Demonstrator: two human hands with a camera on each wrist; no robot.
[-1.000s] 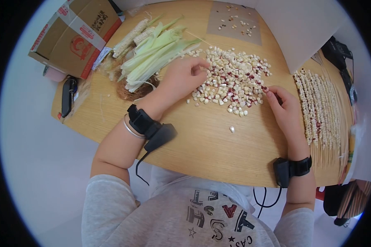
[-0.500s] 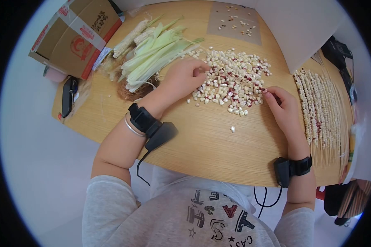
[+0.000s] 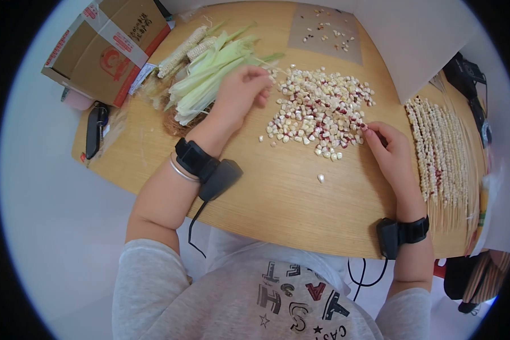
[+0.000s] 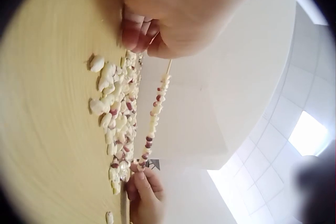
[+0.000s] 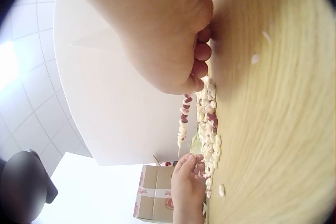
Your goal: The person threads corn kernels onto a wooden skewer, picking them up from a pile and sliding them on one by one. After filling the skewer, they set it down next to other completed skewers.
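A skewer threaded with white and dark red corn kernels slants over the loose kernels. My right hand pinches its threaded end between thumb and forefinger, at the right edge of the pile. The bare tip of the stick runs toward my left hand, which is beside the corn husks. In the left wrist view, the left hand's fingers are curled, with the thumb close to the forefinger right at the bare stick; I cannot tell what lies between them. One loose kernel lies in front of the pile.
Rows of threaded skewers lie at the right. Stripped cobs lie by the husks, with a cardboard box at the back left. A grey sheet with scattered kernels lies at the back. A white panel stands at the right.
My left hand has left the pile's left edge and moved up and left, toward the husks and the skewer's bare tip. The right hand has stayed almost still with the skewer.
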